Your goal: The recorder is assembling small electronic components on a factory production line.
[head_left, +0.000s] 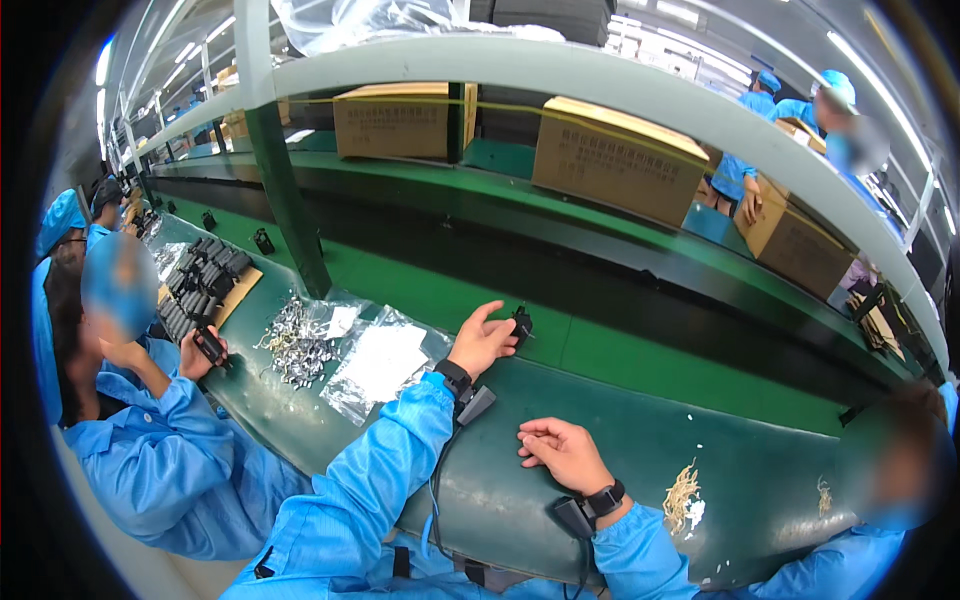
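My left hand (482, 341) reaches out to the green strip beyond the bench edge, its fingers spread. Its fingertips are at the left side of a small black device (522, 326) standing there; whether they touch it I cannot tell. Over the dark green bench mat (480, 490), my right hand (567, 452) hovers with loosely bent fingers and nothing visible in them. Both wrists wear black bands with a box and cable. Left of my left forearm lie clear plastic bags (385, 355) with white contents, beside a pile of small silvery parts with wires (298, 342).
Black devices (205, 285) stand in rows on cardboard at left, where a co-worker's hand (203, 352) holds one. Pale strips (682, 497) lie at right, near another person. A green post (285, 190) and shelf rail (480, 65) rise ahead; cardboard boxes (620, 158) stand behind.
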